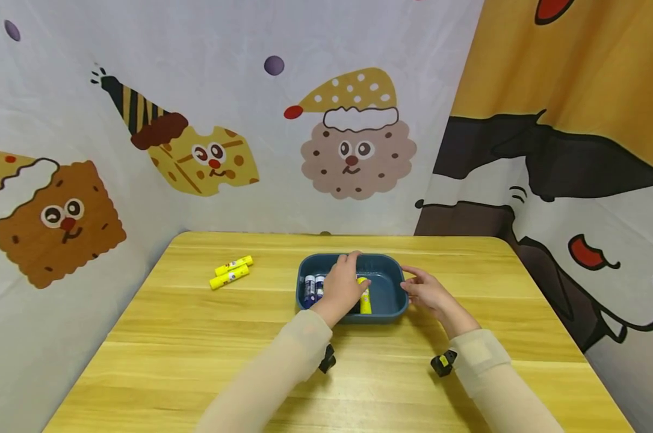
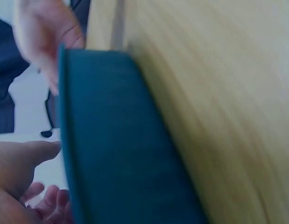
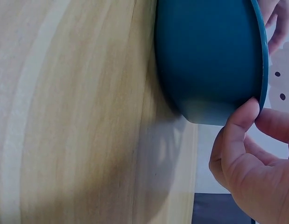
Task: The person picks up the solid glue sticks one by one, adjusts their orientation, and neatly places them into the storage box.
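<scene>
A dark blue rectangular bin stands on the table. My right hand pinches its right end at the rim, thumb on the outer wall in the right wrist view. My left hand reaches over the front wall into the bin, its thumb beside a yellow stick that looks like a glue stick. Between that thumb and the fingers, the left wrist view shows a gap with nothing visible in it. Dark blue sticks with white tops lie at the bin's left end. The hand hides part of the contents.
Two yellow sticks lie side by side on the wooden table, left of the bin. A cloth printed with cartoon figures hangs behind the table's back edge. Small black devices sit at both wrists.
</scene>
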{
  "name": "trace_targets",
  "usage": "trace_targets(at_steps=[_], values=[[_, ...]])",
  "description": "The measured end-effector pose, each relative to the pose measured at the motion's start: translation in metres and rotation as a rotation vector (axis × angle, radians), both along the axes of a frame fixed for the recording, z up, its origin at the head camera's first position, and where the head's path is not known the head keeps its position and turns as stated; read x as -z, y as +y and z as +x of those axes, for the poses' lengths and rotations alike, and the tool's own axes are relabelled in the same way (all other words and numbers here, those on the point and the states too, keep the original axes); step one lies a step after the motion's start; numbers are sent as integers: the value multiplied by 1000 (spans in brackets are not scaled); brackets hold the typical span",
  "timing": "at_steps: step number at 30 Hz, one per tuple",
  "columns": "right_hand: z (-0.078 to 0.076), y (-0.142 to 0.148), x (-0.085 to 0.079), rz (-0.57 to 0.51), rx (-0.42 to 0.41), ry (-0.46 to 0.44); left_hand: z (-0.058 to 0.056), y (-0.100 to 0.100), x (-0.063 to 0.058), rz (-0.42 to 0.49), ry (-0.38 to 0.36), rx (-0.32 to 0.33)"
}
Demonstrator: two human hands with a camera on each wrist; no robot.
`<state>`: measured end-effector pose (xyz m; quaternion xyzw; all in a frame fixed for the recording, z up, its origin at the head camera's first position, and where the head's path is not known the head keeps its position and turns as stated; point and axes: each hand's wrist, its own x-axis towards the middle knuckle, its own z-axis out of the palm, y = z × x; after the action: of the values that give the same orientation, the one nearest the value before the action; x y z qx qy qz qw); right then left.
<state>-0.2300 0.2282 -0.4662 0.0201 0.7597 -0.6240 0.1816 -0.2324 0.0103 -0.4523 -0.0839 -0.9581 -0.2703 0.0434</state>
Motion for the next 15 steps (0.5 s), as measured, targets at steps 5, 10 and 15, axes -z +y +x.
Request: trace_targets(at_steps=[5,10,15], values=[[0,0,0,-7,6,0,1,-31,-12,101,28,53],[1,0,-1,-8,11,1,-3,-68,-12,192,99,76],[1,-2,-1,-11,25,3,-9,-106,-3,207,150,65]])
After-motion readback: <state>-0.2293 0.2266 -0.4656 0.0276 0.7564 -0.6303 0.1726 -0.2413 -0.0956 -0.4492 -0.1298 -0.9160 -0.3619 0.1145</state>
